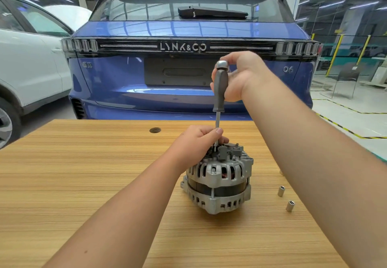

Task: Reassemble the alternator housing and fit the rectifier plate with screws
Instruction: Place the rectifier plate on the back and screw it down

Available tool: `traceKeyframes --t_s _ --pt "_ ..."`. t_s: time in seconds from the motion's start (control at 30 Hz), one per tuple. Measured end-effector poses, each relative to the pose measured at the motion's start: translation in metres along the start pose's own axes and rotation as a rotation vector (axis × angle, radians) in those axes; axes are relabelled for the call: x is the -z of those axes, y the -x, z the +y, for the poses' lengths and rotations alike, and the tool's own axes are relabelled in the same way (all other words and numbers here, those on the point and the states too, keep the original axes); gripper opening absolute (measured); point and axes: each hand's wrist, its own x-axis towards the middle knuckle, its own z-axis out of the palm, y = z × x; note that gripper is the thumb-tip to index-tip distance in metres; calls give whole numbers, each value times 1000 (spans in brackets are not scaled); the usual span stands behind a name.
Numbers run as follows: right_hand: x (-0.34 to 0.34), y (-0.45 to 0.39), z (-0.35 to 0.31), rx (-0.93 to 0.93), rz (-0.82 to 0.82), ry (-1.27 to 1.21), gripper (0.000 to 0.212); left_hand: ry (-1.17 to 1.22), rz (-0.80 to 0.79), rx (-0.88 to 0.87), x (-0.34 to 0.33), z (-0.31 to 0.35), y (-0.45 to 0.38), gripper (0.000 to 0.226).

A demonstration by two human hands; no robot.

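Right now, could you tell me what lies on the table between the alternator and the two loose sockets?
Nothing: in the head view, only bare wooden table separates the alternator from the two sockets.

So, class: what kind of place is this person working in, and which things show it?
Probably a car workshop or training garage: a blue car parked behind the wooden table, an alternator being screwed together, and yellow floor markings.
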Motion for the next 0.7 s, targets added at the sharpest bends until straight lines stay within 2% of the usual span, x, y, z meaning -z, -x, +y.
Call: traceKeyframes --t_s 0.13,0.2,0.23,0.27,0.33,0.4,0.47,0.53,0.63,0.7 --pt "7 4 15 128 -70 -79 15 3 12 -1 0 1 2 33" --pt "4 3 25 301 -39 -91 20 0 21 17 -1 2 2 33" --pt "4 1 32 451 -8 -56 25 -3 27 26 -1 2 2 33" --pt "5 -1 38 648 54 76 28 -7 35 30 -2 2 2 34" --pt "10 -2 45 1059 181 554 24 -11 49 27 -2 1 2 35" --pt "11 -2 41 1277 168 979 19 -4 57 24 -3 1 3 34" --pt "3 0 33 1271 114 1280 20 -6 72 33 -4 2 3 34" --pt "-5 1 29 1178 38 1417 20 -10 94 49 -5 2 5 36" --pt "-7 5 30 976 -133 1357 16 2 127 66 -5 3 7 38" --pt "-8 7 26 824 -227 1247 30 -1 131 66 -5 3 8 38"
